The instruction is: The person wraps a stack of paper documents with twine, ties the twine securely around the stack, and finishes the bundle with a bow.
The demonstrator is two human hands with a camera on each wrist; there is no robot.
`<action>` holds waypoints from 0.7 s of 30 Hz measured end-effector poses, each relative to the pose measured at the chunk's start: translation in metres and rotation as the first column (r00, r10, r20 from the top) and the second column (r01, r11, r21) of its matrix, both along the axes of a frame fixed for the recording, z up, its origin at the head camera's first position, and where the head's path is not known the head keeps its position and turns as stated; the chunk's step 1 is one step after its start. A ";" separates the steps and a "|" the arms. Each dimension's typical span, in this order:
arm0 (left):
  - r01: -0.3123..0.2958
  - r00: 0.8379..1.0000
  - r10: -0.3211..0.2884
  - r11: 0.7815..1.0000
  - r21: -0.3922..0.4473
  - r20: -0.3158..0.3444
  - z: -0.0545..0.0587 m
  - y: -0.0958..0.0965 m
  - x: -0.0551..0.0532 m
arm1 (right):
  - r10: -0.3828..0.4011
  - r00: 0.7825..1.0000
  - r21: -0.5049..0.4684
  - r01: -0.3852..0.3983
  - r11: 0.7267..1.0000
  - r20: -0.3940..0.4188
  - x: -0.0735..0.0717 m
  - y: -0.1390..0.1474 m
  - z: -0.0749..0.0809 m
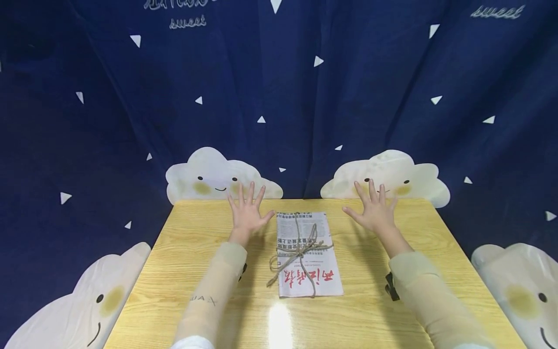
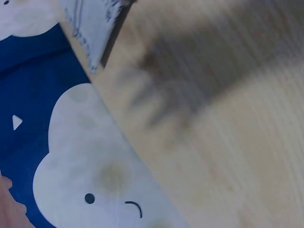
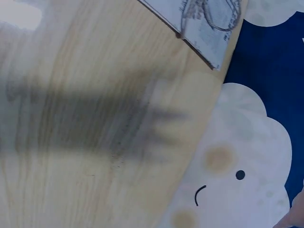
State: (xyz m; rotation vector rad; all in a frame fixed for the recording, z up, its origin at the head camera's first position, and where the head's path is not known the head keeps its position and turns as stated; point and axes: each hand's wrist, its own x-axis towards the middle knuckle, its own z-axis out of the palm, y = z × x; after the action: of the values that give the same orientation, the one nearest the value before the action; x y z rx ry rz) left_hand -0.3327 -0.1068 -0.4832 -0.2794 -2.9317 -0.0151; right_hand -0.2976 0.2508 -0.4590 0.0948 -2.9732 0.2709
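Observation:
A flat rectangular package wrapped in newspaper lies on the wooden table, with brown twine crossed around it and tied in a bow on top. To its left, my left hand is held above the table with fingers spread and straight. On the other side my right hand is spread in the same way, apart from the package. Both hands hold nothing. Only a sliver of the left hand shows in the left wrist view, and a bit of the right hand in the right wrist view.
The light wooden table ends at a dark blue curtain with white triangles. Smiling cloud prints run along the table's far edge and sides. Dark straps show at the wrists. Shadows of the arms fall across the wood.

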 end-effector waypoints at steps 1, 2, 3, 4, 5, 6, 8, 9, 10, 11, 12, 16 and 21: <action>-0.001 1.000 0.001 1.000 -0.001 0.012 -0.002 0.001 0.001 | -0.001 1.000 -0.004 0.001 1.000 0.006 0.001 0.000 -0.001; -0.001 1.000 0.001 1.000 0.003 0.020 -0.003 0.001 0.002 | -0.001 1.000 -0.010 0.001 1.000 0.007 0.002 0.000 -0.002; -0.001 1.000 0.001 1.000 0.008 0.025 -0.004 0.002 0.002 | -0.005 1.000 -0.010 0.005 1.000 0.012 0.002 0.000 -0.003; -0.003 1.000 0.003 1.000 0.006 0.029 -0.005 0.002 0.003 | -0.003 1.000 -0.017 0.003 1.000 0.010 0.002 0.000 -0.004; -0.004 1.000 0.004 1.000 0.006 0.026 -0.005 0.002 0.003 | -0.005 1.000 -0.016 0.005 1.000 0.010 0.002 0.001 -0.004; -0.003 1.000 0.003 1.000 0.010 0.022 -0.005 0.002 0.003 | -0.004 1.000 -0.016 0.004 1.000 0.008 0.003 0.000 -0.004; -0.002 1.000 0.002 1.000 0.010 0.013 -0.004 0.002 0.003 | -0.006 1.000 -0.015 0.006 1.000 0.006 0.003 0.001 -0.003; -0.001 1.000 0.001 1.000 0.011 0.010 -0.003 0.002 0.003 | -0.006 1.000 -0.014 0.006 1.000 0.007 0.003 0.001 -0.003; 0.000 1.000 0.000 1.000 0.010 0.008 -0.002 0.002 0.002 | -0.005 1.000 -0.013 0.005 1.000 0.007 0.003 0.001 -0.002; 0.004 1.000 -0.004 1.000 0.015 0.005 -0.002 0.002 0.002 | -0.008 1.000 -0.009 0.008 1.000 0.012 0.003 0.001 -0.002; 0.006 1.000 -0.006 1.000 0.018 0.006 -0.001 0.002 0.002 | -0.006 1.000 -0.010 0.006 1.000 0.014 0.003 0.001 -0.001; 0.007 1.000 -0.007 1.000 0.014 0.015 -0.002 0.002 0.002 | -0.004 1.000 -0.012 0.004 1.000 0.026 0.004 0.000 0.000; 0.000 1.000 0.000 1.000 0.011 0.023 -0.004 0.002 0.002 | -0.002 0.999 -0.005 0.002 1.000 0.035 0.005 -0.001 0.001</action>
State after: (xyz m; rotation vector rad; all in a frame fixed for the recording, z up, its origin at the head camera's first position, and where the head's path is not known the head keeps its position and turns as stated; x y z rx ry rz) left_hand -0.3309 -0.1051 -0.4872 -0.2798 -2.9539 -0.0346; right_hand -0.2923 0.2496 -0.4584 0.0877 -3.0075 0.2831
